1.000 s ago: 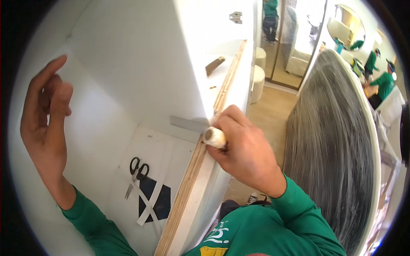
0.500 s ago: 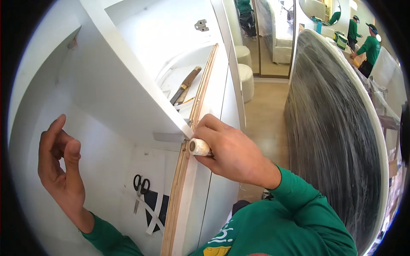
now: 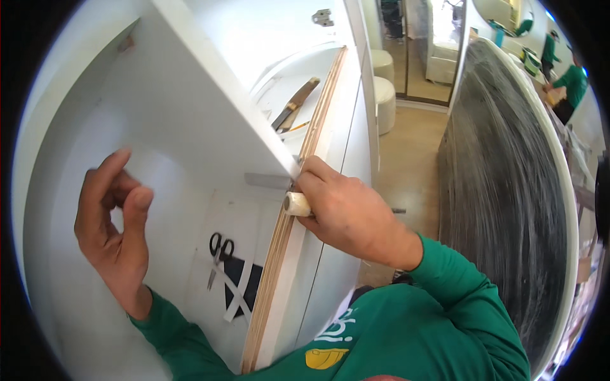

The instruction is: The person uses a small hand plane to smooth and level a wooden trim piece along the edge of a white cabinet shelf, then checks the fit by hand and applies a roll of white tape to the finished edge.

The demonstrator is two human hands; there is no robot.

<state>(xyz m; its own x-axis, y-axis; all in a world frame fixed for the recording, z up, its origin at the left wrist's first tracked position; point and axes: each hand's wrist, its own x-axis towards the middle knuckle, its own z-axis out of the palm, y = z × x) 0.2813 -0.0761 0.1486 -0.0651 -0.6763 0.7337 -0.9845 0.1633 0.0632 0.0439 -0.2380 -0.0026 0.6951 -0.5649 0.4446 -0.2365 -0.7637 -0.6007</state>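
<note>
My right hand [image 3: 352, 216] is closed around a tool with a pale, rounded handle [image 3: 296, 204]. A thin metal end pokes out on the hand's far side; the kind of tool cannot be told. The fist rests at the plywood edge [image 3: 269, 298] of a white cabinet, where a white divider panel [image 3: 216, 82] meets it. Beside the fist, a flat metal strip [image 3: 267, 181] lies against the divider. Inside the left compartment my left hand [image 3: 117, 235] hangs with loosely bent fingers, thumb apart, and nothing in it.
Black-handled scissors [image 3: 220, 249] and crossed white strips on a dark sheet [image 3: 243, 286] lie in the compartment. Beyond the divider are a wooden-handled tool [image 3: 298, 101] and a hinge [image 3: 323, 17]. A plastic-wrapped dark panel [image 3: 502, 209] stands at right; co-workers [image 3: 570, 89] are behind it.
The view has shifted, so the cabinet appears farther right and slightly higher. My left hand keeps its bent pose, and my right hand still grips the pale handle, its metal end now visible.
</note>
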